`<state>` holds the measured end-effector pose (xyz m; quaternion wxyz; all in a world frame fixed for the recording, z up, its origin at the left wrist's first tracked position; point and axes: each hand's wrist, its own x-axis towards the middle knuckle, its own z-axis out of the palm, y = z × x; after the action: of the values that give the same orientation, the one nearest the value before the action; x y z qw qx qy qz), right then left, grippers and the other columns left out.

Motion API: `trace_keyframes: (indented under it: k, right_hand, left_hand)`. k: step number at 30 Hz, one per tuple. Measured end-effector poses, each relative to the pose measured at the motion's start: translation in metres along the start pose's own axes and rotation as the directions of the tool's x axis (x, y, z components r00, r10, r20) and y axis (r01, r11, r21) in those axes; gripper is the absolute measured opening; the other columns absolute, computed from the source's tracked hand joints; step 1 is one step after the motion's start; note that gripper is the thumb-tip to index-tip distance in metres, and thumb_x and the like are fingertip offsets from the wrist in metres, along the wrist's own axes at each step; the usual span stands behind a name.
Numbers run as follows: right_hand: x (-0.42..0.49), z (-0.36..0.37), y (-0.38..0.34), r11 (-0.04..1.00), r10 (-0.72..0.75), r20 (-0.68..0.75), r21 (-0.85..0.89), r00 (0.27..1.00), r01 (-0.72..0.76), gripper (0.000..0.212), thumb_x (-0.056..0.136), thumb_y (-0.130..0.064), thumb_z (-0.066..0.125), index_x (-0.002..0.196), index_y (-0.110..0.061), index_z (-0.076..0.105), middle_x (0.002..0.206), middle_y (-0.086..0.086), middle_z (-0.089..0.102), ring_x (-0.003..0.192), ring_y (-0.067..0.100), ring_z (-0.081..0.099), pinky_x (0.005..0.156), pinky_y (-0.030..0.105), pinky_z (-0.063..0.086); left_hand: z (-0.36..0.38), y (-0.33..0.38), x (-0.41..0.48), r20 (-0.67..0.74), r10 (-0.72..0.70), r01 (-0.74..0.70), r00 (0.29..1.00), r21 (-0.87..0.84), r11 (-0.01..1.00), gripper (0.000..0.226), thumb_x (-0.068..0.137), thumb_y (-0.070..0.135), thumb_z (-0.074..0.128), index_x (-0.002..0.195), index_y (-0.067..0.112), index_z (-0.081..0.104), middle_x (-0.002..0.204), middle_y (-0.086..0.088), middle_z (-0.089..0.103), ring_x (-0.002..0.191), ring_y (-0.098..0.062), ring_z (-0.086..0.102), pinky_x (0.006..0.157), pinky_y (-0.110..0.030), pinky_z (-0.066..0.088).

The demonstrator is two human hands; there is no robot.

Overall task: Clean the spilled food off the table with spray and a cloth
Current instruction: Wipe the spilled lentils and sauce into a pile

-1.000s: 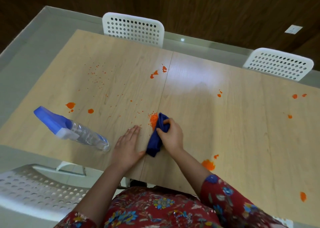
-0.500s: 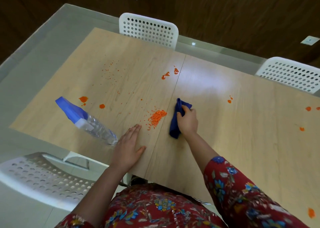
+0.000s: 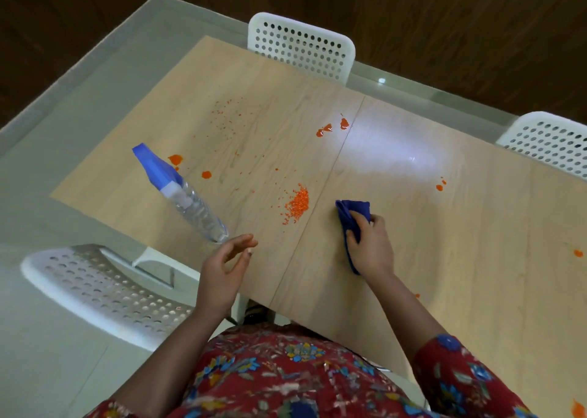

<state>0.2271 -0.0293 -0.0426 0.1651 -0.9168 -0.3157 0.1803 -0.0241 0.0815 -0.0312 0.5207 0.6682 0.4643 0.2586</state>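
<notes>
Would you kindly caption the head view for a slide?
Right hand grips a blue cloth on the wooden table beside orange spilled crumbs; left hand hovers near a clear plastic spray bottle.

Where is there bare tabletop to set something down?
Bare: the bright stretch right of the seam, between the blue cloth in the right hand and the far edge. Crowded: left half, with the orange pile, spray bottle and scattered specks.
</notes>
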Motion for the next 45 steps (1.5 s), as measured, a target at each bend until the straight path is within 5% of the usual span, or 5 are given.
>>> trace_keyframes:
  k: [4,16,20,32,45]
  right_hand:
    - [-0.016,0.009,-0.018,0.982,-0.101,-0.134,-0.174,0.986,0.077,0.060,0.090,-0.027,0.059,0.146,-0.023,0.036,0.159,0.015,0.015,0.143,0.035,0.022,0.116,0.043,0.022]
    - [-0.038,0.063,-0.180,0.789,-0.581,0.276,0.423,0.766,0.446,0.076,0.079,-0.033,0.072,0.145,-0.026,0.034,0.139,-0.005,0.048,0.125,0.013,0.047,0.092,0.026,0.043]
    - [-0.041,0.067,-0.200,0.807,-0.517,0.209,0.442,0.830,0.392,0.042,0.084,-0.036,0.065,0.122,-0.028,0.049,0.104,-0.008,0.065,0.091,0.018,0.062,0.058,0.022,0.036]
    - [-0.011,-0.018,-0.114,0.843,-0.159,-0.123,0.499,0.980,0.199,0.035,0.076,-0.034,0.075,0.106,-0.018,0.063,0.086,-0.006,0.066,0.080,0.015,0.064,0.067,0.030,0.049]
    - [0.058,-0.081,0.015,0.822,0.367,-0.354,0.556,0.860,-0.122,0.036,0.083,-0.027,0.071,0.111,-0.008,0.058,0.099,0.007,0.063,0.088,0.028,0.060,0.073,0.030,0.041]
  left_hand:
    - [-0.009,0.002,-0.010,-0.285,-0.015,-0.006,0.958,-0.074,0.997,0.015,0.091,0.013,0.064,0.088,0.027,0.065,0.083,0.006,0.069,0.081,-0.005,0.064,0.074,-0.014,0.048]
    - [-0.047,-0.012,0.019,-0.527,-0.190,0.096,0.829,-0.200,0.975,0.011,0.096,0.012,0.055,0.100,0.018,0.063,0.094,0.006,0.069,0.093,-0.010,0.065,0.077,-0.011,0.045]
    - [-0.056,-0.019,0.019,-0.532,-0.193,0.093,0.825,-0.209,0.973,0.012,0.096,0.009,0.055,0.100,0.016,0.063,0.092,0.006,0.069,0.093,-0.017,0.066,0.079,-0.019,0.047]
    - [-0.036,-0.005,0.039,-0.274,-0.118,0.073,0.954,-0.168,0.983,0.012,0.096,0.008,0.055,0.102,0.014,0.064,0.094,0.003,0.069,0.088,-0.018,0.065,0.078,-0.022,0.048]
    - [0.026,0.022,0.072,0.023,-0.036,0.038,0.999,-0.129,0.991,0.019,0.094,0.008,0.058,0.093,0.026,0.065,0.095,0.004,0.071,0.096,-0.008,0.066,0.091,-0.026,0.048]
